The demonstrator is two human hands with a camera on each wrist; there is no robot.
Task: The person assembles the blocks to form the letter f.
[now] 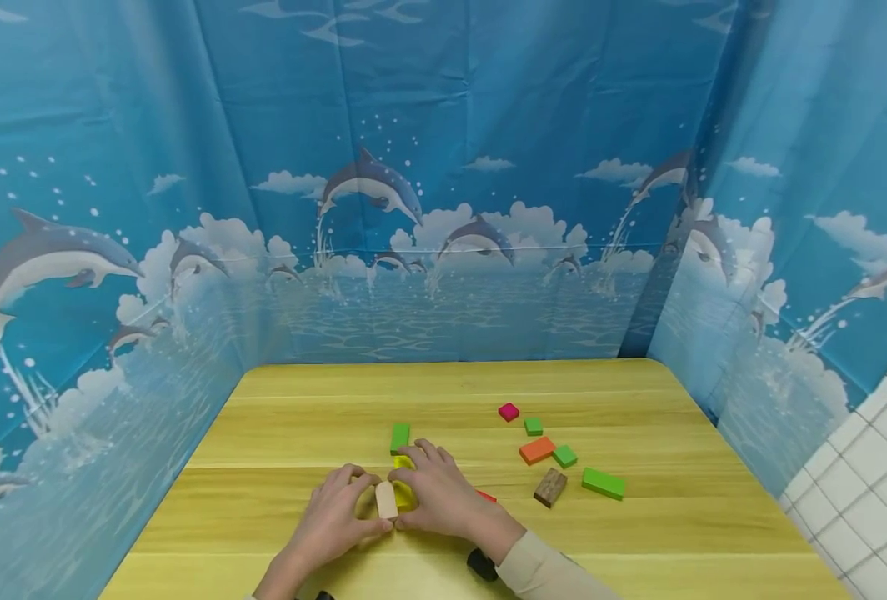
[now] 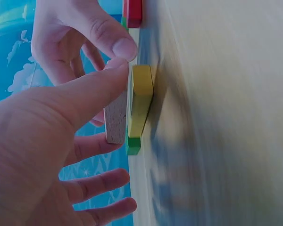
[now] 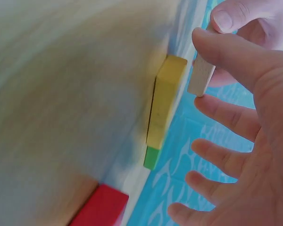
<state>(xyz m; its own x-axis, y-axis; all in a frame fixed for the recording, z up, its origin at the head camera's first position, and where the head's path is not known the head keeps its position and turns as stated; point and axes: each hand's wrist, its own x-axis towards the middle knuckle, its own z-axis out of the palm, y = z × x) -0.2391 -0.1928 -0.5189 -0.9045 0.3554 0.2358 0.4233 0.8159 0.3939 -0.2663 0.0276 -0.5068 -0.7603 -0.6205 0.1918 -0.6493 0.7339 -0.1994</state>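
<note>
A pale wooden block (image 1: 387, 502) is held between both hands. My left hand (image 1: 334, 510) pinches it between thumb and index finger, its other fingers spread in the left wrist view. From the other side, my right hand (image 1: 443, 493) also pinches the block with thumb and index finger. In the right wrist view the pale block (image 3: 201, 77) is apart from the yellow block (image 3: 165, 103), which lies flat on the table. A green block (image 1: 400, 437) lies just beyond the yellow one. The right fingers partly cover the yellow block in the head view.
Right of the hands lie a red block (image 1: 486, 497), mostly hidden, a brown wood-grain block (image 1: 550, 488), an orange block (image 1: 537, 450), a long green block (image 1: 603, 483), small green blocks (image 1: 533, 427) and a magenta block (image 1: 508, 412). A dolphin-print curtain (image 1: 443, 317) borders the wooden table (image 1: 301, 417).
</note>
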